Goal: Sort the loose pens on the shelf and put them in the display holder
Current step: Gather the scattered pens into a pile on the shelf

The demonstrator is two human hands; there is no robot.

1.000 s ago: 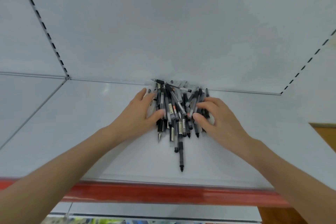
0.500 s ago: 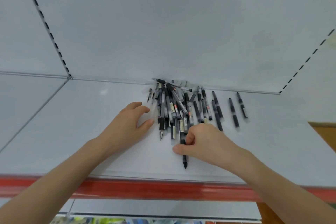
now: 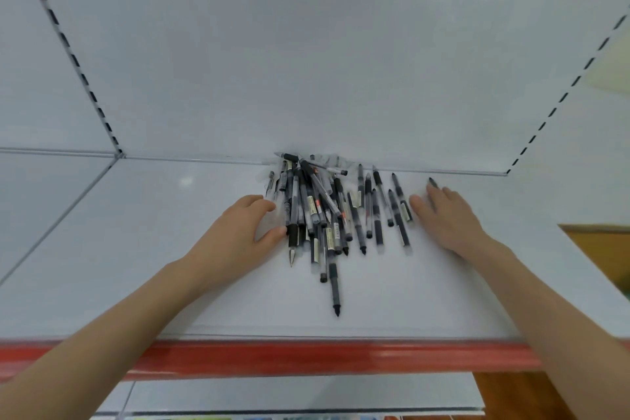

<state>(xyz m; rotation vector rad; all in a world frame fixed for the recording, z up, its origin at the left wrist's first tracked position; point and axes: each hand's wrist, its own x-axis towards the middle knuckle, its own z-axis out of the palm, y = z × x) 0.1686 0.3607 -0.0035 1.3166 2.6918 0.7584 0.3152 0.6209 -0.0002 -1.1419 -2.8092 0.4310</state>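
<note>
A pile of several black and grey pens (image 3: 317,211) lies on the white shelf (image 3: 136,249), against the back panel. One long black pen (image 3: 334,286) sticks out toward the front edge. My left hand (image 3: 238,232) rests on the shelf at the pile's left side, thumb touching the pens. My right hand (image 3: 446,215) lies flat on the shelf to the right of the pile, fingers straight, covering most of one pen whose tip (image 3: 432,182) shows beyond the fingers. No display holder is in view.
The shelf has a red front edge strip (image 3: 306,356). White back panel (image 3: 306,61) with slotted uprights stands behind. A wooden surface (image 3: 600,245) shows at the right. A lower shelf with coloured items shows at the bottom.
My right hand left the long pen at the pile's front and moved right and back, now lying flat over the outer pens. My left hand shifted slightly toward the pile.
</note>
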